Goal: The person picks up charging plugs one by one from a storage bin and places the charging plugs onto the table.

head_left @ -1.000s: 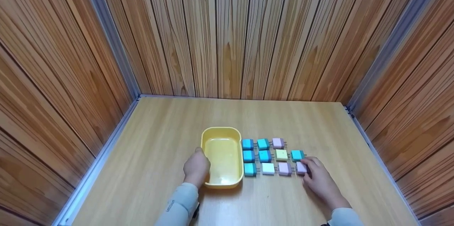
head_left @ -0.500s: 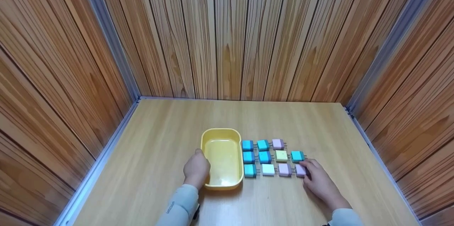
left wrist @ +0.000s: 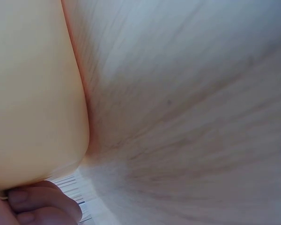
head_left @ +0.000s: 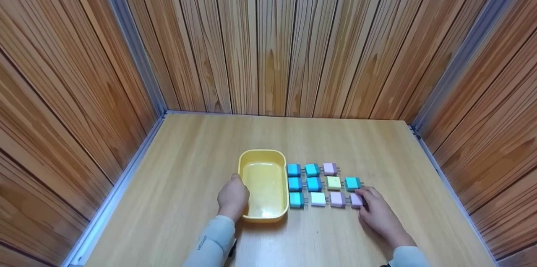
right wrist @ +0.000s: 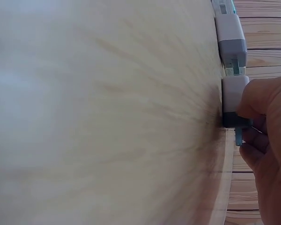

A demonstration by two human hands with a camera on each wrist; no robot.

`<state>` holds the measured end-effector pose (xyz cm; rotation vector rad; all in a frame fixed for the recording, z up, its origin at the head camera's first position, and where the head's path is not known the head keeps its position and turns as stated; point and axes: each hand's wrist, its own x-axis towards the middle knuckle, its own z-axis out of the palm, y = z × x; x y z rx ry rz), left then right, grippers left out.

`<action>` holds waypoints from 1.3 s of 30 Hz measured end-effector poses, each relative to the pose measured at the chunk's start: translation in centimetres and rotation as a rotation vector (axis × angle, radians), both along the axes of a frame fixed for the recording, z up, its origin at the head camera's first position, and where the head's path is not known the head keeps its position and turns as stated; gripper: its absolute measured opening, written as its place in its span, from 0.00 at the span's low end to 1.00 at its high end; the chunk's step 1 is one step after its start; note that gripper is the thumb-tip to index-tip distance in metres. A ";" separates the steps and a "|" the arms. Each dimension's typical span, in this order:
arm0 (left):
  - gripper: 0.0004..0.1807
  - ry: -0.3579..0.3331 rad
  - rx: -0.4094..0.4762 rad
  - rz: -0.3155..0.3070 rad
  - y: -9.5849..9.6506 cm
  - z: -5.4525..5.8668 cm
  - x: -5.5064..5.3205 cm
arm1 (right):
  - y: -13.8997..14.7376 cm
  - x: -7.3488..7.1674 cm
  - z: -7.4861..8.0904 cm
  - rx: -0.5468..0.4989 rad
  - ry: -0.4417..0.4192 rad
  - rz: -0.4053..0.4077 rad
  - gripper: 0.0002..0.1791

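My left hand (head_left: 233, 198) grips the left rim of a yellow plastic basin (head_left: 242, 158); its curled fingers (left wrist: 47, 204) show under the basin's side (left wrist: 37, 93) in the left wrist view. At the near right, my right hand (head_left: 381, 216) pinches a lilac plug-in charger (head_left: 355, 200), the rightmost of the front row. In the right wrist view, thumb and fingers hold this charger (right wrist: 234, 93) on the table, prongs pointing away from its neighbour. Another lilac charger (head_left: 337, 200) lies just left of it, and a teal charger (head_left: 352, 183) lies just behind.
Right of the basin, chargers lie in three rows. The front row starts with a teal charger (head_left: 296, 200) and a white one (head_left: 317, 199). A yellow charger (head_left: 333, 182) lies in the middle row. Wood-patterned walls (head_left: 272, 40) enclose the table (head_left: 201, 141).
The lilac charger in my right hand has slid very slightly left, closer to its neighbour. My left hand stays on the basin. The whole head view shifts a little.
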<state>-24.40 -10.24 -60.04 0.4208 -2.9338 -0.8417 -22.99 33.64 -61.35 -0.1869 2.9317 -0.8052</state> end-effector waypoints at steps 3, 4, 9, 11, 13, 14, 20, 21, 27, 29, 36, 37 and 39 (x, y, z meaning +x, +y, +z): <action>0.15 -0.007 0.000 0.003 0.1 0.0 0.0 | -0.1 0.1 0.2 -0.001 0.003 -0.003 0.32; 0.14 -0.008 -0.002 0.005 0.2 -0.1 0.0 | -0.1 0.2 0.2 -0.004 0.008 -0.004 0.31; 0.13 -0.007 -0.015 0.013 0.4 0.0 0.1 | -0.4 0.6 0.3 -0.019 0.088 -0.003 0.29; 0.13 -0.004 -0.018 0.015 0.4 0.1 0.1 | -0.6 0.7 0.3 -0.016 0.120 -0.002 0.28; 0.12 -0.001 -0.019 0.017 0.5 0.1 0.1 | -0.8 0.8 0.5 -0.016 0.136 -0.004 0.29; 0.12 0.001 -0.018 0.016 0.5 0.1 0.1 | -1.0 0.9 0.6 -0.015 0.142 -0.002 0.29; 0.15 -0.014 -0.009 0.001 0.6 0.1 0.0 | -2.0 1.1 1.3 -0.019 0.162 -0.002 0.30; 0.16 -0.021 -0.007 -0.002 0.6 0.1 0.0 | -2.2 1.2 1.4 -0.019 0.171 0.002 0.30; 0.18 -0.036 0.011 -0.005 0.7 -0.1 0.1 | -3.6 1.6 1.8 -0.007 0.195 0.011 0.30; 0.19 -0.043 0.018 -0.003 0.7 0.0 0.1 | -4.1 1.7 1.9 -0.005 0.187 0.013 0.31; 0.25 -0.059 0.090 0.011 0.4 0.1 0.2 | -5.6 2.0 2.1 0.013 0.200 0.040 0.31; 0.26 -0.063 0.111 0.018 0.3 0.0 0.2 | -5.8 2.0 2.1 0.013 0.202 0.045 0.31; 0.28 -0.079 0.163 0.036 0.2 0.0 0.3 | -6.2 2.1 2.1 0.007 0.200 0.051 0.32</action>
